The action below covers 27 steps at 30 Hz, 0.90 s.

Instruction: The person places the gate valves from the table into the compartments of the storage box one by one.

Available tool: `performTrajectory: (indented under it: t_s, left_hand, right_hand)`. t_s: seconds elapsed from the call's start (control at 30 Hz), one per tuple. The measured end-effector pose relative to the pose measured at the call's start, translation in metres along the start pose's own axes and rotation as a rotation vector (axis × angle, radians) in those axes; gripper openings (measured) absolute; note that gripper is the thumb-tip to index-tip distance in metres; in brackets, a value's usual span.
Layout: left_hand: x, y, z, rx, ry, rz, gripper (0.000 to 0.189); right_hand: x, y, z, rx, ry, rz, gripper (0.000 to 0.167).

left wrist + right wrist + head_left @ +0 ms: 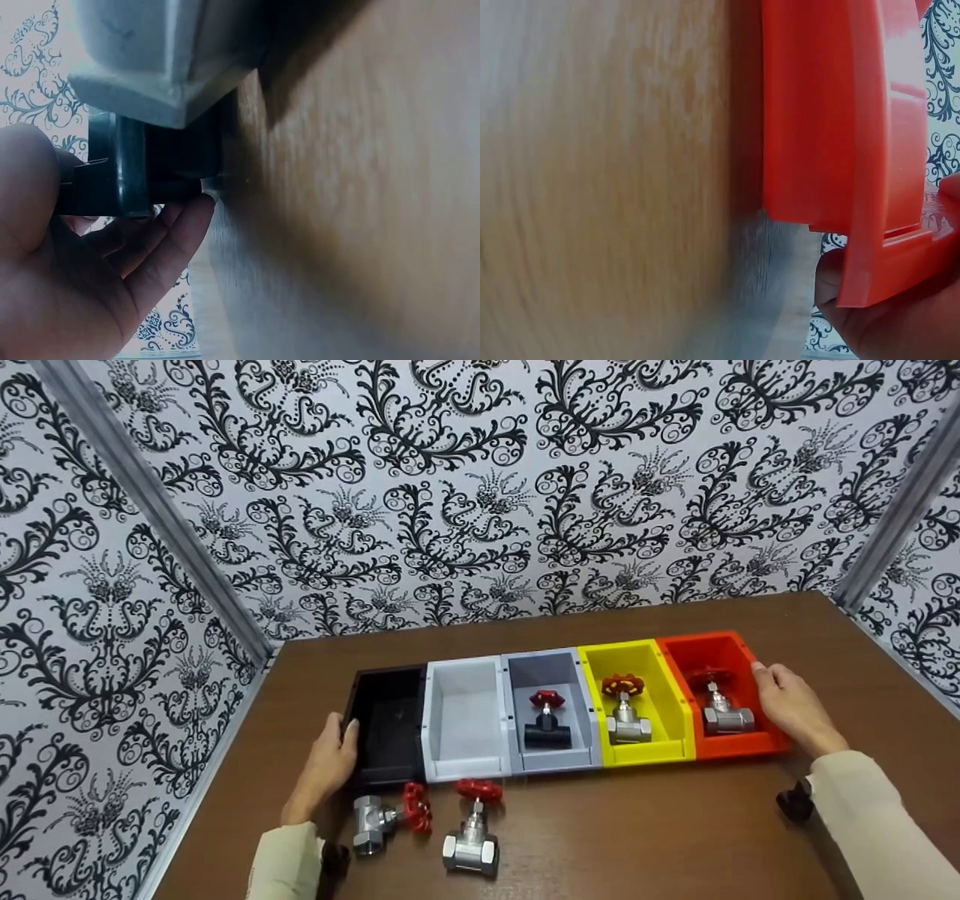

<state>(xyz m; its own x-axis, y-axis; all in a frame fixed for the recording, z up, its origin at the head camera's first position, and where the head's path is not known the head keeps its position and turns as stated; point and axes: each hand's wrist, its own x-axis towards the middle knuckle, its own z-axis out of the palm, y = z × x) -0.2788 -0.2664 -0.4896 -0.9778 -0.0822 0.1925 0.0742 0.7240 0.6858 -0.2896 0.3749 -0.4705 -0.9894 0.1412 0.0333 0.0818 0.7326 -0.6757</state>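
A row of joined bins lies across the table, held at both ends. My left hand grips the side of the black bin, thumb over its rim and fingers beneath its edge in the left wrist view. At the other end my right hand grips the red bin by its outer side wall. Between them sit a white bin, a grey bin and a yellow bin. A black-bodied valve is in the grey bin, a metal valve in the yellow, another metal valve in the red.
Two metal gate valves with red handwheels lie in front of the row: one valve on its side near my left wrist, the other valve to its right. Patterned wall panels stand behind and beside the brown table.
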Motion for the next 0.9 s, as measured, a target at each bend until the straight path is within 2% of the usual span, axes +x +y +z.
performTrajectory:
  t_s: [0.23, 0.5, 0.7, 0.8, 0.9]
  left_hand:
    - [-0.003, 0.004, -0.005, 0.023, -0.039, -0.042, 0.021]
    - [-0.004, 0.008, -0.011, 0.007, -0.033, -0.071, 0.02]
    - [-0.009, 0.015, -0.019, 0.031, -0.086, -0.094, 0.027]
    - [-0.014, 0.021, -0.022, 0.05, -0.087, -0.088, 0.033]
    - [-0.019, 0.028, -0.024, 0.066, -0.053, -0.059, 0.036]
  right_hand:
    - [0.001, 0.0, 0.003, -0.011, 0.039, -0.039, 0.051]
    - [0.002, -0.002, 0.004, -0.035, 0.051, -0.046, 0.049]
    - [0.003, -0.003, 0.002, -0.123, 0.066, -0.095, 0.045]
    - [0.005, -0.003, 0.001, -0.181, 0.067, -0.113, 0.046]
    - [0.006, -0.002, -0.001, -0.211, 0.046, -0.098, 0.048]
